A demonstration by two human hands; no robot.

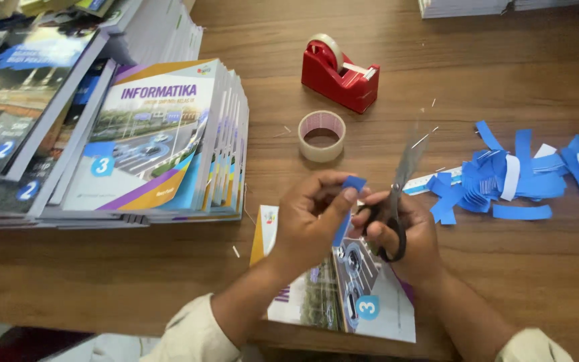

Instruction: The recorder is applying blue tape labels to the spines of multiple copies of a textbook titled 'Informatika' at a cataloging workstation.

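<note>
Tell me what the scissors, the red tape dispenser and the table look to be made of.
Scissors: grey blades that look like metal, blurred; dark handles, probably plastic, in the right hand.
Red tape dispenser: glossy moulded body, likely plastic.
Table: brown with grain lines, wood or a wood-look laminate; I cannot tell which.

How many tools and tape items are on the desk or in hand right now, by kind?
Scissors, in the right hand: 1
Red tape dispenser: 1
Loose clear tape roll: 1
Ruler, partly under blue paper scraps: 1
Blue paper strip, in the left hand: 1
Total: 5
</note>
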